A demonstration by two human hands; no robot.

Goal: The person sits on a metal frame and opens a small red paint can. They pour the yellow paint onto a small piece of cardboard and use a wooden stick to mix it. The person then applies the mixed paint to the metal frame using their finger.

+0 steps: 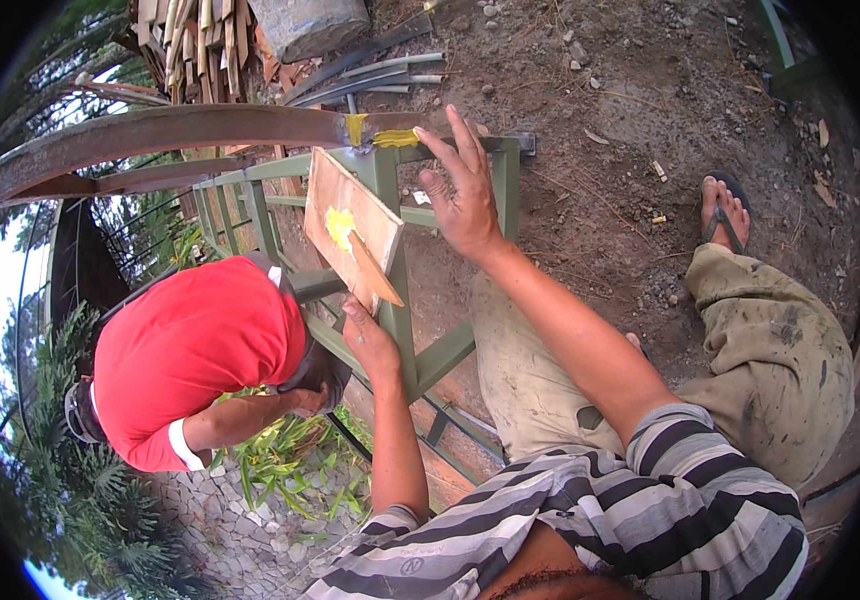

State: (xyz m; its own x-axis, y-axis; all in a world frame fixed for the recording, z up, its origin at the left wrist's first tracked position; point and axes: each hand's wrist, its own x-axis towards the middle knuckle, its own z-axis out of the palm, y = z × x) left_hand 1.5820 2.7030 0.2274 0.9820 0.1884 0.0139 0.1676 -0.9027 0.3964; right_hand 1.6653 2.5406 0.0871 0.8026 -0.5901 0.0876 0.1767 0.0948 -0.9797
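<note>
My left hand [372,342] grips the lower edge of a small square wooden board [375,215], its thumb in view and its other fingers hidden. A blob of yellow paste [340,228] sits on the board, with a flat wooden spatula [372,268] lying across its lower part. Ahead, my right hand [465,195] has its fingers stretched out. One fingertip touches or nearly touches a yellow paste patch [396,138] on the green metal frame [383,175]. Another yellow patch [355,128] marks the end of a curved brown metal beam [220,125].
A person in a red shirt [200,350] bends down at the left, beside the frame. Stacked wood strips [200,50], a grey bucket-like container [312,25] and grey pipes [380,75] lie at the far side. Stony dirt ground [610,130] spreads to the right.
</note>
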